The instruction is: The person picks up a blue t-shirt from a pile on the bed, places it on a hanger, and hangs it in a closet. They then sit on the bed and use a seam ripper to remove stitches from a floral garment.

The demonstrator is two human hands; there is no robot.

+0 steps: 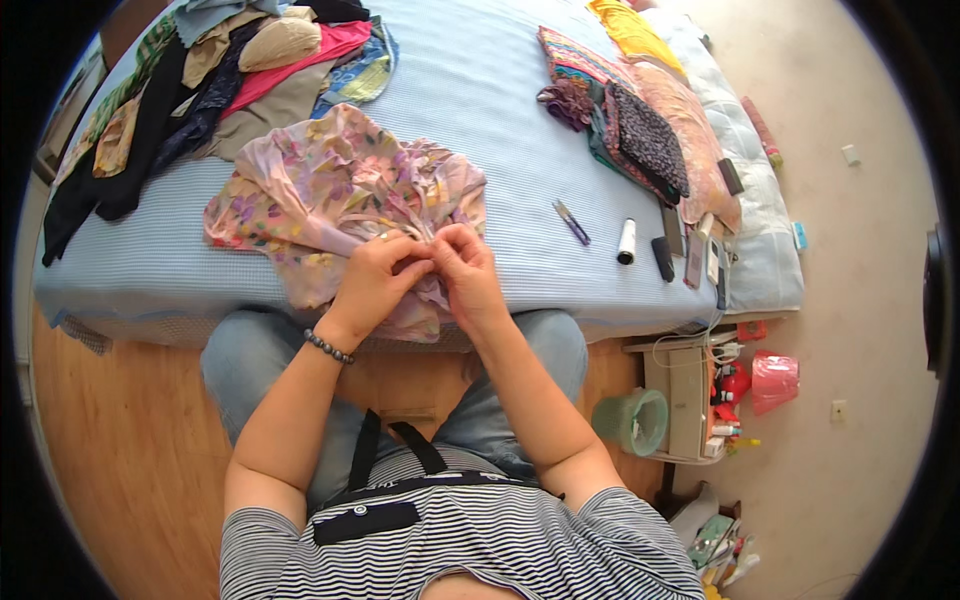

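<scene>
The left hand and right hand both pinch the floral cloth between closed fingers. Its bulk spreads beyond them, toward the left.

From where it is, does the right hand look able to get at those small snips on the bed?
Likely yes: the snips lie to the right of the right hand, with nothing visible between them. It would probably have to release the floral cloth first.

No readable text; white marks on black band of striped shirt illegible.
</scene>
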